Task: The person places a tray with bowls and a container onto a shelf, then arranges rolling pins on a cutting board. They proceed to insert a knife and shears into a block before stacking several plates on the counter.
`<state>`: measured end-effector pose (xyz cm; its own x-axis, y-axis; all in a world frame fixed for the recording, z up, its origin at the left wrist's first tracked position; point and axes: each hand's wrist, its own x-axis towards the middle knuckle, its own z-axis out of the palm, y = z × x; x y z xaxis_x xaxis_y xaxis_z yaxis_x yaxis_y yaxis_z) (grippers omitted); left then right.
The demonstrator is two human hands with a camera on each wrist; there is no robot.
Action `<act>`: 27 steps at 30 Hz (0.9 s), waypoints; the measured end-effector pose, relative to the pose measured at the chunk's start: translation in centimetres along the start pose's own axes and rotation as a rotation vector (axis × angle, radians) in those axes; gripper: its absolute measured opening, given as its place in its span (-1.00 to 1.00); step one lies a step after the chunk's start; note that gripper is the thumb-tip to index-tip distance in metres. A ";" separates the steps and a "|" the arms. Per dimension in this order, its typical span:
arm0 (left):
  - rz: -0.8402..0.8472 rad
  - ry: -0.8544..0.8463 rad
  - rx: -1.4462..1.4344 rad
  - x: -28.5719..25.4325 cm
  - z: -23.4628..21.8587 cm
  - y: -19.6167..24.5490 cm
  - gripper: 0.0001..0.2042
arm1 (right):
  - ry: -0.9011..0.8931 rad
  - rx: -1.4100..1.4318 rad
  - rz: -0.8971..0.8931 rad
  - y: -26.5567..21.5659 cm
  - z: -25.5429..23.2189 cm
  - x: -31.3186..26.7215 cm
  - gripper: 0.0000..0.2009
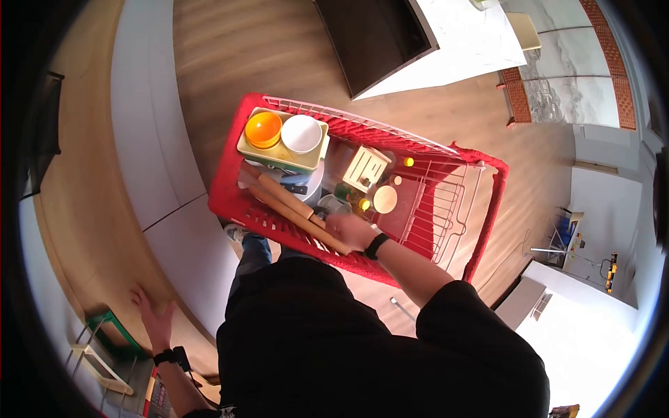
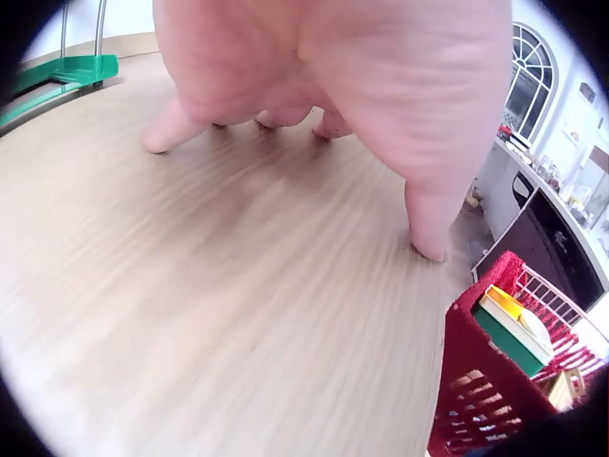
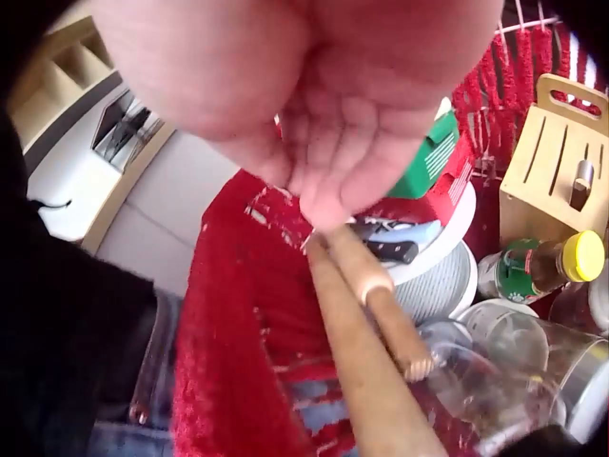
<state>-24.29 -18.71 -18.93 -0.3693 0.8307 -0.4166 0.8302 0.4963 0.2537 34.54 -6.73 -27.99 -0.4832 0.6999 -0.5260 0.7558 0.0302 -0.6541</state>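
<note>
My left hand [image 1: 156,322] rests with spread fingertips on a wooden surface [image 2: 219,314]; the left wrist view shows the raised palm [image 2: 333,76]. Over the near side of a red-lined cart [image 1: 221,182] is my right hand [image 1: 352,231], somewhat blurred. Its fingers [image 3: 333,181] lie close together, extended above the wooden rods. One is a long plain rod [image 3: 366,371]; beside it lies a rolling pin [image 3: 392,324] with a handle. Whether the fingertips touch them is unclear. Neither hand visibly holds anything.
The cart also holds an orange bowl [image 1: 263,129], a white bowl [image 1: 302,134], a green-sided box [image 2: 509,335], a wooden knife block [image 3: 557,176], a yellow-capped bottle [image 3: 542,267], black-handled knives [image 3: 392,250] and clear containers [image 3: 495,381]. A green frame [image 1: 115,334] stands beside my left hand.
</note>
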 end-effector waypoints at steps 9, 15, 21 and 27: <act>-0.031 -0.010 -0.001 -0.6 -0.3 -0.2 0.12 | 0.649 0.268 0.385 4.9 -4.5 11.8 -0.55; -0.047 -0.035 -0.016 -1.1 -0.4 -0.1 0.13 | 0.537 0.567 0.566 15.4 -1.0 22.1 -0.48; -0.064 -0.041 0.019 -1.5 -0.5 -0.2 0.14 | 0.424 0.889 0.684 11.3 -3.5 21.9 -0.55; -0.067 -0.041 -0.013 -2.1 -0.7 0.1 0.16 | 0.402 0.653 0.707 11.4 -3.4 22.9 -0.50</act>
<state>-23.72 -20.23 -17.40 -0.4061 0.7847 -0.4683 0.7986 0.5538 0.2356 33.54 12.08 -45.64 0.2496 0.5974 -0.7621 0.3650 -0.7870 -0.4974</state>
